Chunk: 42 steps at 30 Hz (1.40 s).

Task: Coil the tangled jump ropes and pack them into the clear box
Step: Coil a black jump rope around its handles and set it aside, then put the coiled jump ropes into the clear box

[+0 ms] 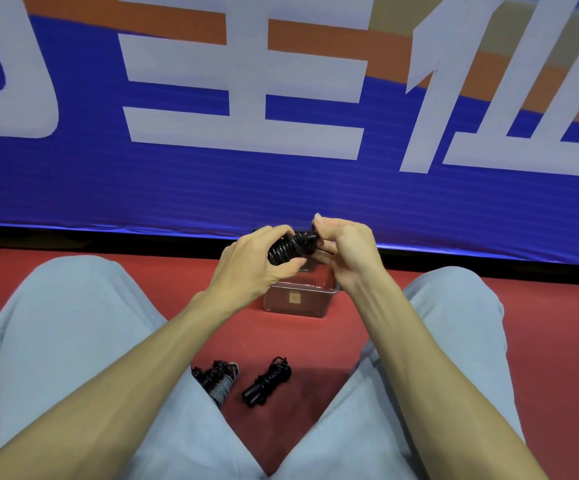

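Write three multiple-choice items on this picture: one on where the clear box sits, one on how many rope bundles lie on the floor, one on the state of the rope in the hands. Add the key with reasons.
1. Where is the clear box?
A. On the person's lap
B. On the red floor, below the left hand and right hand
C. On a shelf

2. How many rope bundles lie on the floor?
A. One
B. Four
C. Two

3. What state is the black rope in the hands in?
A. Wound into a tight bundle
B. Stretched out straight
C. Lying in the box

Key:
1 B: the box stands on the floor beneath both raised hands.
2 C: a grey-handled bundle and a black bundle lie side by side.
3 A: both hands grip its close coils.
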Each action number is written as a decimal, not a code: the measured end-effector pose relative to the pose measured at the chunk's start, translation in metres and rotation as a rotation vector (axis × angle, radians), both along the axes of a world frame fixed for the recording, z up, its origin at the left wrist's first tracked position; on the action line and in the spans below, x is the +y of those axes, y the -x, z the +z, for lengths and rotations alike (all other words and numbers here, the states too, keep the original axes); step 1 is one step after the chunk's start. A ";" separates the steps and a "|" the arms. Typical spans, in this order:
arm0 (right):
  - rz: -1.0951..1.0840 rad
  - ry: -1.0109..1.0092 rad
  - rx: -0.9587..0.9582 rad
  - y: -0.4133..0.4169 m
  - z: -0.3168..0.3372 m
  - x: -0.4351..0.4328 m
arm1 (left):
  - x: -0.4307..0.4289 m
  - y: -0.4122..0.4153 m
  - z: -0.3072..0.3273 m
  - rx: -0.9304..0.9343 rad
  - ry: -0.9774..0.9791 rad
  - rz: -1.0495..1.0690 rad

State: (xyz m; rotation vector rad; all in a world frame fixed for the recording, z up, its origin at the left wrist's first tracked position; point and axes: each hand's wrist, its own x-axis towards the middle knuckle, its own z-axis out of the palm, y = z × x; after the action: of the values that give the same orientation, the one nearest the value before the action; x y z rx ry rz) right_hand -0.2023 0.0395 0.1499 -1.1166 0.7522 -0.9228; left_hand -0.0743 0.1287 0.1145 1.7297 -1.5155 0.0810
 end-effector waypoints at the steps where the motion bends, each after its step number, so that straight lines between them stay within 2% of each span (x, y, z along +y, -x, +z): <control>1: 0.004 -0.028 -0.033 -0.001 0.000 0.001 | 0.001 -0.002 0.000 0.003 0.014 -0.004; 6: 0.021 -0.165 -0.204 -0.007 -0.002 0.002 | 0.002 -0.010 0.003 -0.004 0.045 -0.009; 9: 0.046 -0.120 -0.193 -0.014 -0.010 0.004 | 0.002 -0.017 -0.010 0.068 0.022 0.014; 13: 0.036 0.109 0.039 -0.042 -0.028 0.003 | 0.000 -0.025 -0.040 0.428 -0.054 -0.052; 17: 0.042 0.170 0.254 -0.078 -0.055 -0.012 | -0.018 -0.040 -0.052 0.783 -0.079 0.025; 23: 0.253 0.024 0.330 -0.098 -0.113 -0.025 | -0.044 -0.065 -0.074 1.092 -0.132 0.141; 27: 0.229 -0.061 0.322 -0.105 -0.133 -0.042 | -0.058 -0.067 -0.081 1.304 -0.183 0.161; 31: 0.161 -0.099 0.349 -0.105 -0.144 -0.066 | -0.083 -0.067 -0.092 1.383 -0.251 0.209; 38: 0.158 -0.232 0.418 -0.097 -0.198 -0.107 | -0.117 -0.063 -0.140 1.312 -0.394 0.261; 42: 0.156 -0.303 0.439 -0.086 -0.231 -0.121 | -0.127 -0.066 -0.182 1.361 -0.454 0.252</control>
State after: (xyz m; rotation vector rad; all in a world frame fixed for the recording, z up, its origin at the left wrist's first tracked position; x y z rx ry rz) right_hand -0.1165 -0.0815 -0.0810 -1.0984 1.1052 -0.4139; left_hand -0.0084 0.0021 -0.0673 1.6362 -0.2924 -1.1456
